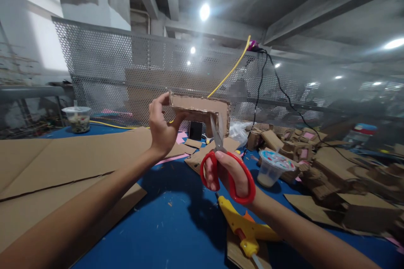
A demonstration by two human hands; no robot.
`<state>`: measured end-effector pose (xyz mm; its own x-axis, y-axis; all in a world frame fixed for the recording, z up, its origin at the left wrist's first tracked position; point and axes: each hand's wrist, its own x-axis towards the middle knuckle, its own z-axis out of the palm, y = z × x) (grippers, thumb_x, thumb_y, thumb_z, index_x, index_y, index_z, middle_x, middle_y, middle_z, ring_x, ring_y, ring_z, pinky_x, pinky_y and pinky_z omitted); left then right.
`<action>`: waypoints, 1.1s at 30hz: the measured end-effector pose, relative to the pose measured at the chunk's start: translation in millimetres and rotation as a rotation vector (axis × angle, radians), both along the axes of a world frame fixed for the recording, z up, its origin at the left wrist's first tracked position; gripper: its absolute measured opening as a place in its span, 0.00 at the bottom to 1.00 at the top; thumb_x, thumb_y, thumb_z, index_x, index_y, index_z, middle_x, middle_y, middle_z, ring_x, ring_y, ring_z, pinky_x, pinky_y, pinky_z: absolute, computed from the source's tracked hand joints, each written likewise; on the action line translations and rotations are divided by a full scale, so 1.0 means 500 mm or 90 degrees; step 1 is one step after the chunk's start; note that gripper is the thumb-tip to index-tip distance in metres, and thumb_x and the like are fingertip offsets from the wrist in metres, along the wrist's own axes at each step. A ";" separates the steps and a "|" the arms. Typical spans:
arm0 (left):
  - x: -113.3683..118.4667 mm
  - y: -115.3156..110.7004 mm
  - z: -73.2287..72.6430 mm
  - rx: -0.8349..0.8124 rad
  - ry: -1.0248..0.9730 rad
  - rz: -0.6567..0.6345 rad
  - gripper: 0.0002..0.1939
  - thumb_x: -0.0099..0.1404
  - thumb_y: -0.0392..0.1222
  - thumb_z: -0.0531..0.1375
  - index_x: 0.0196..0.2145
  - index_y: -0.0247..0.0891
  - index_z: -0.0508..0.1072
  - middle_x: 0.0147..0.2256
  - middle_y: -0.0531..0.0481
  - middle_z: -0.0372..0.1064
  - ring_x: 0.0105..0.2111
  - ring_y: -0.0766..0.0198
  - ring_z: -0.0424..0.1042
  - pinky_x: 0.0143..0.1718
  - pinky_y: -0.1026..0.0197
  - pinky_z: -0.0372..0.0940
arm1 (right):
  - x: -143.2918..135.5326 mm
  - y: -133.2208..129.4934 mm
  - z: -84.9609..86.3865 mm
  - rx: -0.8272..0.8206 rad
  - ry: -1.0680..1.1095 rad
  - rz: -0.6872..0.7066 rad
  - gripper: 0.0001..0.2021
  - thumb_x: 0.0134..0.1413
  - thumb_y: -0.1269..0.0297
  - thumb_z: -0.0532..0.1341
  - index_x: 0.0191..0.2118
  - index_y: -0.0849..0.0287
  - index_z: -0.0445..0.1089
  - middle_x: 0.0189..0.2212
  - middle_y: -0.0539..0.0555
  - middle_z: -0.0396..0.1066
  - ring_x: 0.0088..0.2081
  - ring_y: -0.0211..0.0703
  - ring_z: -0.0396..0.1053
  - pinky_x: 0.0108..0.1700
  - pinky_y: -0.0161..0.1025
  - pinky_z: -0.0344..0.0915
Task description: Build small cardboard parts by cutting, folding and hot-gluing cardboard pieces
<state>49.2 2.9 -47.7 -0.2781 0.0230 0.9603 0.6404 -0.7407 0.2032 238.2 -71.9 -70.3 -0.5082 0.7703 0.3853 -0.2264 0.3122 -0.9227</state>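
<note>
Raised above the table, an L-shaped cardboard piece [197, 104] with rough edges is pinched at its left end by my left hand [162, 128]. Red-handled scissors [219, 145] are in my right hand [232, 172], with fingers through the loops. The blades point up and stand slightly parted at the lower right arm of the cardboard; whether they touch it I cannot tell. Below my right hand a yellow glue gun [240, 227] lies partly on a scrap of cardboard [235, 250].
Large cardboard sheets [78, 155] cover the left of the blue table [158, 218]. A lidded cup [271, 168] and piled cardboard pieces [334, 168] are at the right. Further back are a food tub [78, 119], a dark phone [195, 130] and a perforated metal screen [101, 63] with hanging cables [259, 92].
</note>
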 end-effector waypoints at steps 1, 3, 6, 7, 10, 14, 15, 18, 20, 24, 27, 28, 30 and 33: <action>-0.001 0.001 0.001 0.006 0.001 0.004 0.30 0.61 0.61 0.63 0.52 0.38 0.68 0.44 0.43 0.72 0.45 0.55 0.70 0.46 0.53 0.66 | 0.000 0.001 0.000 -0.009 0.003 -0.013 0.24 0.51 0.42 0.60 0.19 0.59 0.66 0.14 0.48 0.64 0.15 0.33 0.63 0.19 0.31 0.59; -0.004 0.003 0.003 0.012 0.003 0.016 0.30 0.61 0.62 0.62 0.52 0.38 0.68 0.44 0.43 0.72 0.44 0.55 0.70 0.46 0.54 0.66 | 0.000 0.003 0.002 -0.034 0.003 -0.046 0.24 0.49 0.42 0.62 0.19 0.59 0.65 0.12 0.47 0.62 0.13 0.33 0.60 0.16 0.30 0.55; -0.011 0.008 0.008 0.012 0.005 0.038 0.31 0.61 0.64 0.61 0.52 0.39 0.68 0.44 0.44 0.72 0.44 0.56 0.70 0.46 0.54 0.66 | 0.004 0.010 0.007 -0.038 -0.013 -0.050 0.26 0.50 0.41 0.61 0.17 0.59 0.64 0.10 0.46 0.60 0.12 0.32 0.58 0.14 0.30 0.53; -0.014 0.009 0.009 0.012 0.004 0.044 0.31 0.61 0.65 0.61 0.51 0.39 0.67 0.43 0.45 0.71 0.44 0.56 0.71 0.46 0.54 0.65 | 0.006 0.013 0.009 -0.031 -0.016 -0.033 0.26 0.50 0.40 0.60 0.17 0.59 0.64 0.10 0.46 0.60 0.12 0.32 0.58 0.15 0.30 0.54; -0.019 0.009 0.014 0.016 0.002 0.054 0.31 0.61 0.65 0.61 0.51 0.39 0.67 0.44 0.45 0.71 0.44 0.57 0.70 0.43 0.56 0.65 | 0.012 0.026 0.009 -0.009 -0.015 0.027 0.28 0.52 0.36 0.58 0.20 0.59 0.65 0.10 0.45 0.60 0.13 0.32 0.59 0.17 0.30 0.58; -0.020 0.004 0.017 0.013 -0.011 0.051 0.30 0.61 0.64 0.62 0.51 0.39 0.67 0.44 0.44 0.71 0.44 0.56 0.70 0.41 0.56 0.64 | 0.015 0.042 0.000 -0.013 0.018 0.079 0.33 0.47 0.27 0.56 0.22 0.59 0.68 0.13 0.46 0.63 0.12 0.30 0.58 0.16 0.30 0.58; -0.020 0.003 0.018 0.011 -0.012 0.048 0.30 0.60 0.64 0.62 0.51 0.39 0.67 0.44 0.44 0.71 0.44 0.56 0.70 0.41 0.56 0.64 | 0.015 0.044 -0.002 -0.017 0.025 0.093 0.35 0.45 0.25 0.56 0.22 0.59 0.68 0.13 0.46 0.63 0.12 0.30 0.58 0.16 0.30 0.58; -0.019 0.000 0.021 0.012 -0.017 0.039 0.30 0.60 0.64 0.63 0.50 0.38 0.68 0.43 0.44 0.71 0.44 0.55 0.70 0.41 0.56 0.64 | 0.014 0.043 0.003 -0.033 0.038 0.113 0.37 0.38 0.22 0.56 0.21 0.59 0.69 0.12 0.45 0.62 0.12 0.29 0.58 0.15 0.29 0.57; -0.019 -0.001 0.023 0.010 -0.021 0.027 0.30 0.59 0.64 0.64 0.48 0.38 0.68 0.43 0.44 0.72 0.44 0.55 0.71 0.40 0.56 0.65 | 0.013 0.039 0.013 -0.049 0.037 0.115 0.38 0.33 0.21 0.57 0.20 0.59 0.69 0.12 0.45 0.62 0.11 0.29 0.57 0.14 0.29 0.57; -0.021 0.001 0.028 -0.022 -0.028 -0.019 0.30 0.57 0.64 0.65 0.47 0.39 0.68 0.43 0.44 0.72 0.44 0.56 0.73 0.42 0.56 0.67 | 0.013 0.031 0.027 -0.051 0.015 0.115 0.38 0.31 0.20 0.57 0.19 0.59 0.68 0.12 0.45 0.61 0.11 0.29 0.57 0.15 0.30 0.58; -0.024 0.001 0.032 -0.037 -0.037 -0.043 0.29 0.56 0.62 0.67 0.47 0.39 0.69 0.43 0.44 0.73 0.43 0.56 0.74 0.43 0.55 0.69 | 0.013 0.029 0.025 -0.028 0.011 0.102 0.39 0.38 0.21 0.54 0.21 0.59 0.69 0.14 0.46 0.60 0.13 0.30 0.58 0.17 0.30 0.59; -0.025 0.001 0.033 -0.039 -0.039 -0.045 0.29 0.55 0.61 0.67 0.46 0.40 0.70 0.43 0.45 0.73 0.42 0.56 0.74 0.43 0.54 0.69 | 0.013 0.029 0.022 -0.025 0.013 0.103 0.39 0.40 0.21 0.53 0.22 0.60 0.70 0.14 0.46 0.61 0.14 0.31 0.58 0.18 0.31 0.60; -0.026 -0.001 0.036 -0.042 -0.039 -0.045 0.26 0.54 0.59 0.69 0.45 0.41 0.71 0.41 0.46 0.74 0.40 0.57 0.75 0.42 0.54 0.70 | 0.013 0.032 0.015 -0.032 0.020 0.116 0.38 0.44 0.23 0.52 0.25 0.60 0.72 0.16 0.48 0.63 0.15 0.31 0.59 0.20 0.32 0.62; -0.026 -0.003 0.038 -0.066 -0.046 -0.047 0.24 0.53 0.56 0.70 0.43 0.42 0.72 0.40 0.48 0.75 0.40 0.58 0.75 0.43 0.55 0.71 | 0.016 0.039 0.007 -0.041 0.029 0.154 0.39 0.47 0.24 0.51 0.29 0.61 0.74 0.19 0.50 0.68 0.16 0.31 0.59 0.21 0.33 0.64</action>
<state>36.0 1.2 -28.5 -0.3409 0.1446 0.9289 0.5658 -0.7576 0.3255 246.0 -52.7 -66.8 -0.6640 0.6523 0.3656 -0.3285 0.1848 -0.9263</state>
